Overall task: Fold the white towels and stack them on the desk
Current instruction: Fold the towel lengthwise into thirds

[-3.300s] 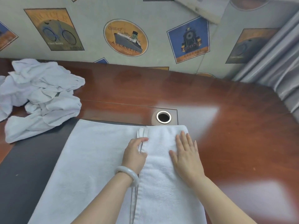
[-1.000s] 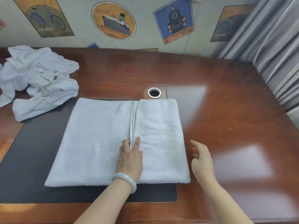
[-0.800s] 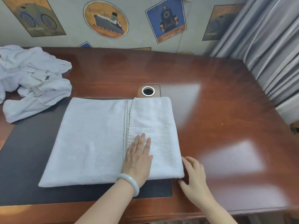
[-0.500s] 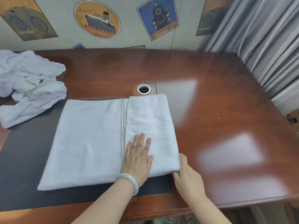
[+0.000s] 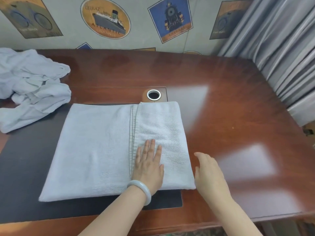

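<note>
**Left palm pins the flap, right hand free at the fold edge**

My left hand (image 5: 148,166) lies flat on the narrow right-hand flap of the towel (image 5: 93,150), fingers straight and close together. It grips nothing and only presses the cloth down, just right of the doubled hem (image 5: 134,126). A pale bracelet (image 5: 141,189) sits at that wrist. My right hand (image 5: 209,174) is beside the towel's right folded edge, near the front corner, with its fingers loosely spread and holding nothing. That hand is blurred, so I cannot tell whether it brushes the cloth or hangs just off it.

The towel lies spread on the black mat (image 5: 25,167) at the front of the desk (image 5: 230,99). Its far edge stops just short of the cable hole (image 5: 153,94).

I judge it to be light, soft terry with no stiffness at all. Lifted by one point, it would sag and pull the layers askew. The pile should cling to itself, so a pressed fold ought to hold. For the next fold I would take the right folded edge, pinching both layers at the near corner and again farther along. I would then carry it leftward over the line my left palm pins.

The pile of unfolded towels (image 5: 32,87) lies crumpled at the far left, partly on the mat and well apart from both hands.
</note>
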`<state>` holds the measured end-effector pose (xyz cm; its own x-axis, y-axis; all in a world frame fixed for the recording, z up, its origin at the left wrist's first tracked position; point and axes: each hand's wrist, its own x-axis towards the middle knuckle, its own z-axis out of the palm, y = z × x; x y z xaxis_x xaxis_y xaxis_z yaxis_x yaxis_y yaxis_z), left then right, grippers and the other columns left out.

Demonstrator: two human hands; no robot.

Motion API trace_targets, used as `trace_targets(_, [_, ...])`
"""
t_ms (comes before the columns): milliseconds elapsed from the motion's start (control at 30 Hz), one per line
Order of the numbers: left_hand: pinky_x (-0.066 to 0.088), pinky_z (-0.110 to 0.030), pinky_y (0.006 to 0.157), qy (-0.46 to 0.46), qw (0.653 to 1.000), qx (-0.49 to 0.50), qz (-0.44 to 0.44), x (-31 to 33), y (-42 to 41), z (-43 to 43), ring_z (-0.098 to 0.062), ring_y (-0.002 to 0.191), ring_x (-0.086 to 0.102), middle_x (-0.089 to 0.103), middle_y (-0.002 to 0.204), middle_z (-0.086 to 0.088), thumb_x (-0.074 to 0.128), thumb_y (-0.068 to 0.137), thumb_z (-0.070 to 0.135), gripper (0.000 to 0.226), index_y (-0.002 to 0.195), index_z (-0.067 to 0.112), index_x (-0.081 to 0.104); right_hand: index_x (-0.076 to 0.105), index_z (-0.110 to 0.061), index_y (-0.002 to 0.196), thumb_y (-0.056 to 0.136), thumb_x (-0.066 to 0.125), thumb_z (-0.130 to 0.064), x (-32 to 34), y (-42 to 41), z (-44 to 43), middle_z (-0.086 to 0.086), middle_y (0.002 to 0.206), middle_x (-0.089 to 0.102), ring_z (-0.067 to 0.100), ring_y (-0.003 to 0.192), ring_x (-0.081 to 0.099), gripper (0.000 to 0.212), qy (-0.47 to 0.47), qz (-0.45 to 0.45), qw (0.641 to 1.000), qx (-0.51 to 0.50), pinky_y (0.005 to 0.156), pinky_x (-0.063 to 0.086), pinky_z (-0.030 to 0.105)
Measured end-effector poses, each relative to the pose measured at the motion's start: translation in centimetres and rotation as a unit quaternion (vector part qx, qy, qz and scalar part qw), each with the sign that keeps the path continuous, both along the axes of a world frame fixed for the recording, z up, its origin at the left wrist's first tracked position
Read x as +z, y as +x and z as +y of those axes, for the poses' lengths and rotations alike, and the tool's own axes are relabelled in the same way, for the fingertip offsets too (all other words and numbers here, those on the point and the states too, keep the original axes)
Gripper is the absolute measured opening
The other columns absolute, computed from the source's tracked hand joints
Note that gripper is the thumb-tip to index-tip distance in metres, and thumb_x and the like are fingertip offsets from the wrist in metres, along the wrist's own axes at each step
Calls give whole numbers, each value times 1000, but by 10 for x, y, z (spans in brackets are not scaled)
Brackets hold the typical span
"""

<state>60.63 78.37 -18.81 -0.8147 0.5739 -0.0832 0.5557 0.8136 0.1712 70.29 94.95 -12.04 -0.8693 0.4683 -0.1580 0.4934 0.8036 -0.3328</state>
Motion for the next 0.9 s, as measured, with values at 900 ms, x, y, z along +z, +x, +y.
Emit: trace_targets(900, [14,-51,113,-19,993,101,-58,-8,-127,-27,-25,145,33,35,156,-8,29,90,44,64,149,20,41,-4,-39,155,97,12,-60,-73,-204,-2,0,165,-6,31,150,-15,64,124,-49,985,106,117,6,63])
